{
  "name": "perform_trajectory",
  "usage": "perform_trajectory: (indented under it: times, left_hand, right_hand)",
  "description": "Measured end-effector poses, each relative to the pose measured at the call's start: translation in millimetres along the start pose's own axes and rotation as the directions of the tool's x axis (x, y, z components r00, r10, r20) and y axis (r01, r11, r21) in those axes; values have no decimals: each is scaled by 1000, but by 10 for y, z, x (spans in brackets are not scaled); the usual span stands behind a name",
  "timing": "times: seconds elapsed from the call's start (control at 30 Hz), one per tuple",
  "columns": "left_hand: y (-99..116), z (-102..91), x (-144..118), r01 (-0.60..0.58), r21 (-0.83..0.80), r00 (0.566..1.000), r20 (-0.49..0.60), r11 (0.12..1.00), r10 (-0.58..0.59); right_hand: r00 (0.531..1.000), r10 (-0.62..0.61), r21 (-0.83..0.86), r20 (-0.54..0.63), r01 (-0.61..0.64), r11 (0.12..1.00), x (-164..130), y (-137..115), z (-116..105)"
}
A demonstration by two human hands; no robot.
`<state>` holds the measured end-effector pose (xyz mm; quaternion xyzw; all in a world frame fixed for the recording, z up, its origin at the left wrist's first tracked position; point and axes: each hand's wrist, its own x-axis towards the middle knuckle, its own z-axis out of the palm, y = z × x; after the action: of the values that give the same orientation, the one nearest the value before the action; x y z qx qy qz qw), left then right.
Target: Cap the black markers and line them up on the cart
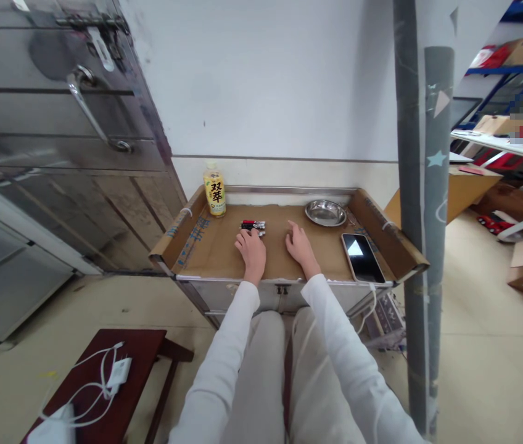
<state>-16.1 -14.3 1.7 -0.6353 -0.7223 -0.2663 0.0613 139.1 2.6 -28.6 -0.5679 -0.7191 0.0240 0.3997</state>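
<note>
Hands lay flat on the cardboard-lined tray [210, 246]. Left hand [251, 250] rested open, fingertips touching the batteries [253, 227], which lay bunched side by side, likely to stop rolling; roughly four, exact count unclear. Right hand [299, 243] lay open, holding nothing. One bottle [214, 190], one steel bowl [325, 213] and one phone [362, 257] were spread well apart.

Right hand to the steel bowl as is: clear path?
Probably yes. The right hand lies flat on the cardboard-lined table, and the steel bowl sits just beyond it to the right, with bare cardboard between. The phone lies nearer, off that line.
</note>
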Motion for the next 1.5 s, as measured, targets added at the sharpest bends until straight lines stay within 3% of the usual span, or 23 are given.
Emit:
perform_trajectory:
  times: [0.23,0.53,0.8,1.0,1.2,1.37,1.5]
  left_hand:
    - [-39,62,34,-88,-111,996,17,990,90]
    - [-57,116,51,-145,-121,988,41,982,150]
    - [-49,115,46,-186,-135,980,51,973,194]
    - [-43,129,43,-296,-147,948,76,944,309]
    - [-39,113,62,-339,-230,936,18,912,352]
    - [-30,95,60,-449,-296,861,109,843,497]
    - [-38,100,52,-443,-296,862,121,847,493]
  right_hand:
    - [1000,10,-21,0,-10,1000,2,7,8]
    - [1000,11,-47,-16,-11,999,1,36,43]
    - [996,-35,-124,82,45,991,9,27,11]
    - [995,-47,-152,85,60,987,-12,20,8]
    - [995,-59,-154,84,72,985,-18,25,13]
    - [995,-47,-166,90,61,984,-13,27,13]
    - [995,-45,-160,91,59,985,-13,31,17]
